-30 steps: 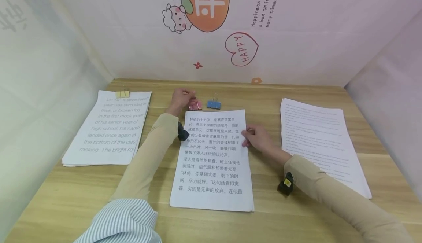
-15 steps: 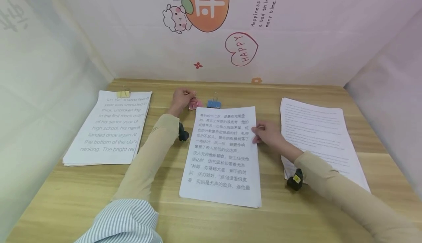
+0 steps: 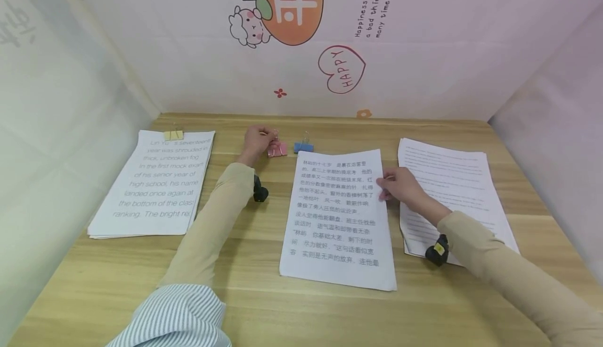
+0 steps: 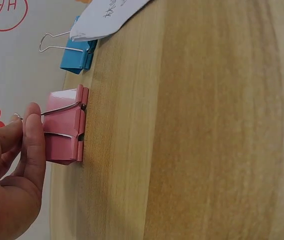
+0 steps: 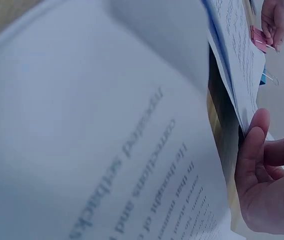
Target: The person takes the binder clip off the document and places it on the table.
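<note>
My left hand [image 3: 257,141] pinches the wire handle of a pink binder clip [image 3: 279,150] at the back of the table. In the left wrist view the pink clip's jaws look shut, with no paper between them. The middle sheets, printed in large Chinese text [image 3: 336,216], are pinched at their right edge by my right hand [image 3: 402,186]. Their top left corner lies close in front of a blue binder clip [image 3: 303,147], overlapping it in the left wrist view. In the right wrist view, thumb and fingers meet at the paper's edge [image 5: 247,112].
On the left lies a stack of English sheets [image 3: 151,190] with a yellow binder clip [image 3: 174,135] at its top. Another printed stack [image 3: 443,179] lies on the right, partly under my right forearm. A printed cloth wall [image 3: 424,75] rises behind the wooden table [image 3: 235,294].
My right hand has drawn the Chinese-text sheets to the right, away from the pink clip and toward the right stack. The left hand has stayed at the pink clip.
</note>
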`<control>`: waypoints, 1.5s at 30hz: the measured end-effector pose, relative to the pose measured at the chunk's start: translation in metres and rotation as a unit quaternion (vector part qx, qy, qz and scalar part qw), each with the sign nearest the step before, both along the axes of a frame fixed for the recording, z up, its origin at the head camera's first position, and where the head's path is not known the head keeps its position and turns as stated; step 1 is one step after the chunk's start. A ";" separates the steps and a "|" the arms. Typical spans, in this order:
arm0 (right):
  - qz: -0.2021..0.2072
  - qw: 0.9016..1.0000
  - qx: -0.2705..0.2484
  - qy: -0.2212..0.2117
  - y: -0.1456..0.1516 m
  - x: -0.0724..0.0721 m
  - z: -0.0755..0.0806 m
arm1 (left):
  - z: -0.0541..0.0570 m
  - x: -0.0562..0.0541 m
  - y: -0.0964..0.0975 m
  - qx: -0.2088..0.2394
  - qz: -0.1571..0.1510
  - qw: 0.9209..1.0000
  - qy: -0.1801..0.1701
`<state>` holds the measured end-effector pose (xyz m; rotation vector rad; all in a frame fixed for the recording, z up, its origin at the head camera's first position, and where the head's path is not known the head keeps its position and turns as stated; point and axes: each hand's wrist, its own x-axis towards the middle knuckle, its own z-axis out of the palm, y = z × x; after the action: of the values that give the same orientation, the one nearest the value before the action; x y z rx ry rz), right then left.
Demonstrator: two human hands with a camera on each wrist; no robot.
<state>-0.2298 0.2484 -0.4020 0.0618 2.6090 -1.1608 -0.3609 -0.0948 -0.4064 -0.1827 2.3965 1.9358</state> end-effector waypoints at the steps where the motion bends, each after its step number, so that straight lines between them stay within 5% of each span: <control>1: 0.001 1.000 0.005 0.001 0.001 0.000 0.000 | 0.000 0.000 0.000 -0.003 0.000 1.000 0.000; 19: 0.026 0.987 0.154 0.040 -0.006 -0.009 -0.007 | 0.005 0.004 -0.003 -0.040 0.002 0.999 -0.003; 35: 0.011 0.977 0.202 0.073 -0.017 -0.004 -0.003 | 0.004 0.003 -0.005 -0.095 0.006 0.995 0.003; 45: 0.015 0.978 0.201 0.049 -0.019 -0.002 -0.002 | -0.001 0.001 -0.011 -0.122 0.002 0.992 0.017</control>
<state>-0.2322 0.2290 -0.4042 0.0493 2.8808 -0.6244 -0.3599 -0.1062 -0.4074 -0.1661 2.6513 1.6540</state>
